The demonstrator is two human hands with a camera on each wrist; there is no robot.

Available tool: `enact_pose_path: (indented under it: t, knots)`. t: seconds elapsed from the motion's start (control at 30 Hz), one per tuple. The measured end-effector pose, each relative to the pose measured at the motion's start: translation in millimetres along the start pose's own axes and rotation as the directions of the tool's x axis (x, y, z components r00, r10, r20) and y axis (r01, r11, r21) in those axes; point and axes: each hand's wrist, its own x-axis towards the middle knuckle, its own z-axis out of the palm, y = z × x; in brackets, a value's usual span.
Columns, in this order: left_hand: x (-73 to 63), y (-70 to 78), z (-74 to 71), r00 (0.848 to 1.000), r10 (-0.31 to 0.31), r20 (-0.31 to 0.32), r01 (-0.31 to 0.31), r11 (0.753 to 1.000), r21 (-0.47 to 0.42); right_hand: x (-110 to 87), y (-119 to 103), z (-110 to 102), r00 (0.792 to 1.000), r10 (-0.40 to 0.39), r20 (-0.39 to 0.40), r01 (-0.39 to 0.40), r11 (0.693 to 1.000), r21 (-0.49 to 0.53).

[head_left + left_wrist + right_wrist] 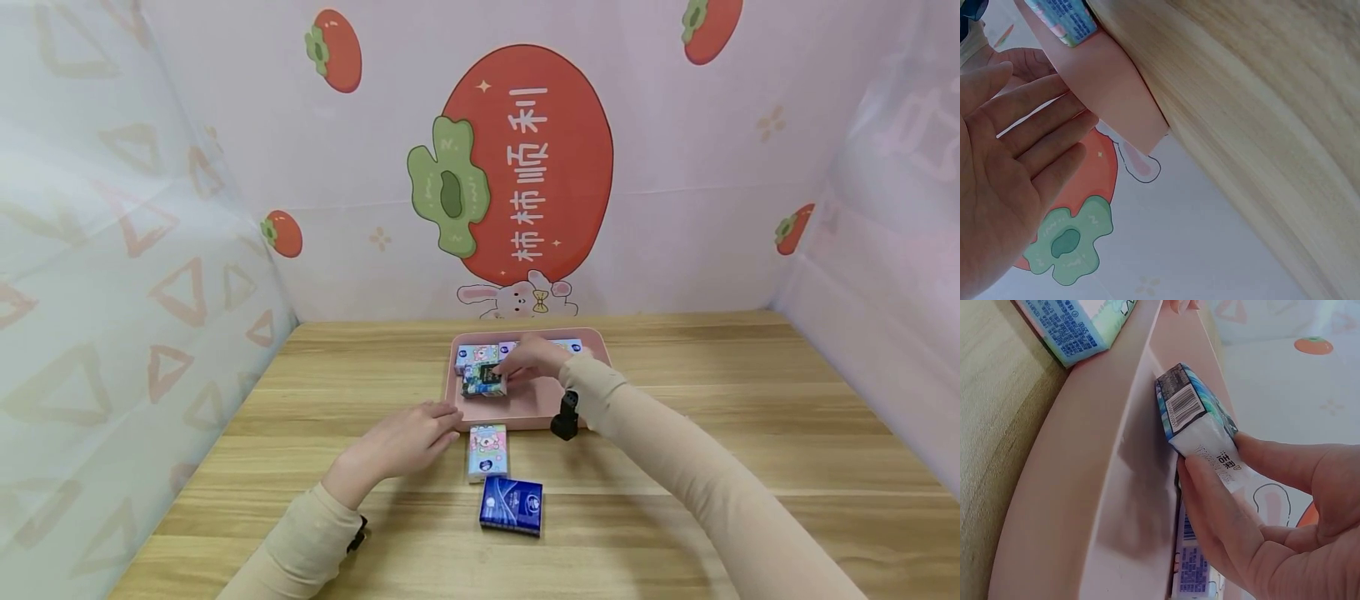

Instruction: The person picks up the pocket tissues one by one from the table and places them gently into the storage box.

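Note:
My right hand (534, 357) reaches over a pink tray (525, 422) and pinches a dark, blue-green tissue pack (482, 381) by one end. In the right wrist view the thumb and fingers hold the tissue pack (1188, 409) tilted inside the tray. Light-coloured tissue packs lie along the tray's far side, among them a blue-and-pink pack (471, 355) at the left. My left hand (412, 435) touches the tray's near left corner, its fingers extended; in the left wrist view those fingers (1047, 131) lie against the pink tray wall (1107, 81).
In front of the tray a light blue-and-pink tissue pack (487, 454) lies on the wooden table (360, 367). Nearer me is a dark blue tissue pack (512, 505). A printed fabric backdrop (675, 208) stands behind the table, with more fabric at both sides.

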Motion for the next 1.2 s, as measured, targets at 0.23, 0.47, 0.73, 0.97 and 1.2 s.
enact_pose_path:
  t: [0.23, 0.47, 0.73, 0.97, 1.2]
  knots:
    - [-0.2, 0.3, -0.8, 1.000, 0.006, -0.003, -0.006, 1.000, -0.005, -1.6, -0.9, 4.3, 1.000, 0.002, 0.001, -0.002, 1.000, 0.013]
    - [0.1, 0.1, -0.5, 1.000, 0.009, -0.007, -0.009, 1.000, -0.023, -0.9, -1.0, 8.1, 1.000, -0.022, 0.002, 0.022, 1.000, 0.017]
    - [-0.1, 0.1, -0.2, 1.000, 0.012, -0.012, -0.012, 0.999, -0.033, 4.4, 1.8, 12.3, 0.999, -0.022, -0.031, 0.022, 0.999, 0.032]
    - [-0.5, -0.1, 0.4, 1.000, 0.013, -0.015, -0.013, 1.000, -0.027, 2.1, 0.8, 17.0, 0.999, -0.014, -0.042, 0.016, 0.999, 0.036]
    - [-0.6, 0.1, 0.4, 1.000, 0.005, -0.011, -0.006, 1.000, -0.029, 2.8, 0.5, 18.7, 0.997, -0.014, -0.076, 0.015, 1.000, 0.015]
